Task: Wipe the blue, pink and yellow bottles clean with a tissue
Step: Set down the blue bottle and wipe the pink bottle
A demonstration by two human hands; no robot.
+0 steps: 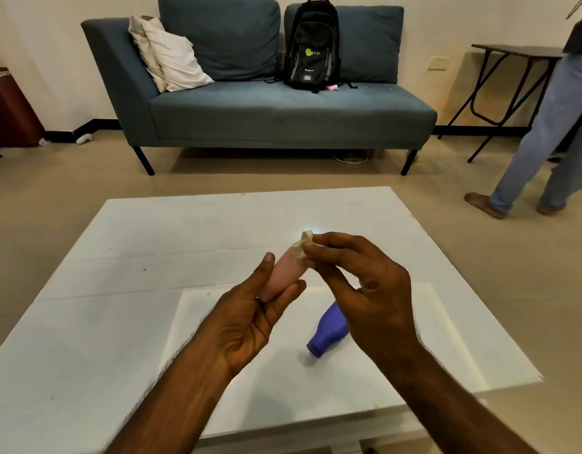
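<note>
The left hand [250, 319] grips a small pale pink plastic bottle [284, 273] round its lower body, thumb on the left side and fingers curled under it, so that it tilts up and to the right above the table. The right hand [365, 283] pinches a small cream-white piece [303, 245] at the bottle's top between thumb and fingertips; whether it is a cap or a wad of tissue cannot be told.

The bottle looks light, stiff and smooth, so it is likely to slip or twist under rubbing. A hold round the body, as it is now, seems soundest while the neck is worked.

The matt blue plastic bottle [329, 330] lies on its side near the right hand, neck towards the near edge. No yellow bottle is in view.

Both rest over a low white glossy table [119, 290], whose hard, slick top would let a lying bottle roll.

Far across the beige floor stands a teal fabric sofa [283, 116] with white pillows [171, 57] and a black backpack [312, 47]. At the far right are a dark folding side table [519, 52] and a standing person's jeans-clad legs [551, 126].
</note>
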